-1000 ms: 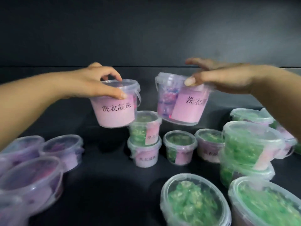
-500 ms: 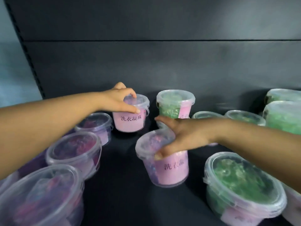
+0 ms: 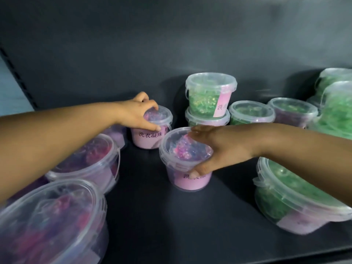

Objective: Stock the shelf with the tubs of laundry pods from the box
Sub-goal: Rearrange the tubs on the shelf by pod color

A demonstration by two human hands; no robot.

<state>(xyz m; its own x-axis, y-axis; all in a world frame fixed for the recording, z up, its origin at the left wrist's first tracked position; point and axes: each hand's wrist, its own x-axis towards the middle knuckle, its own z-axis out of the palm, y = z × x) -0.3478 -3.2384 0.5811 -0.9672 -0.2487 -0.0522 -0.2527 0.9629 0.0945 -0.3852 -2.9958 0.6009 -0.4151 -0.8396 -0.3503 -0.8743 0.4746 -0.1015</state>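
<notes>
Two small clear tubs with pink labels stand on the dark shelf (image 3: 190, 225). My left hand (image 3: 137, 115) grips the lid of the rear pink tub (image 3: 152, 136), thumb on its front. My right hand (image 3: 215, 149) lies over the lid of the front pink tub (image 3: 182, 168), thumb curled down onto its label, fingers reaching across the top. Both tubs sit upright on the shelf floor, close together. The box is not in view.
Larger purple-filled tubs (image 3: 89, 159) crowd the left, one very near at bottom left (image 3: 49, 225). Green-filled tubs stand at the back, two stacked (image 3: 209, 96), with more to the right (image 3: 297, 195). The shelf's dark back wall (image 3: 171, 44) rises behind.
Both tubs came down from mid-air onto the shelf. The front tub, tilted half a second ago, now stands upright under my right hand. The view moved closer.
</notes>
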